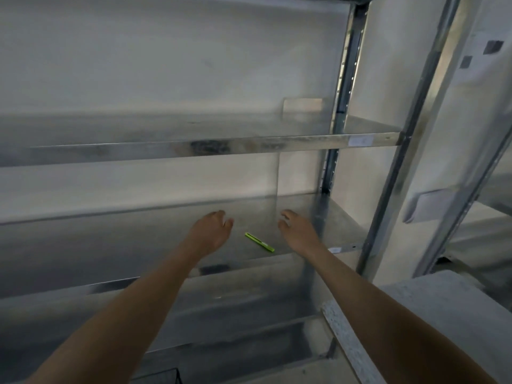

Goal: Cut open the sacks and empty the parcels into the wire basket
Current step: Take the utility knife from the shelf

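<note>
A slim green cutter (259,242) lies on a metal shelf (116,245), near the shelf's front edge. My left hand (212,231) hovers just left of the cutter, fingers loosely curled and holding nothing. My right hand (296,230) hovers just right of it, fingers apart, also holding nothing. Neither hand touches the cutter. A corner of dark wire mesh (163,376), possibly the wire basket, shows at the bottom edge. No sacks or parcels are in view.
The shelf belongs to a galvanised metal rack with another shelf above (194,146) and one below (235,309). Steel uprights (388,195) stand at the right. A grey chipboard-edged surface (443,314) sits at the lower right. The wall behind is white.
</note>
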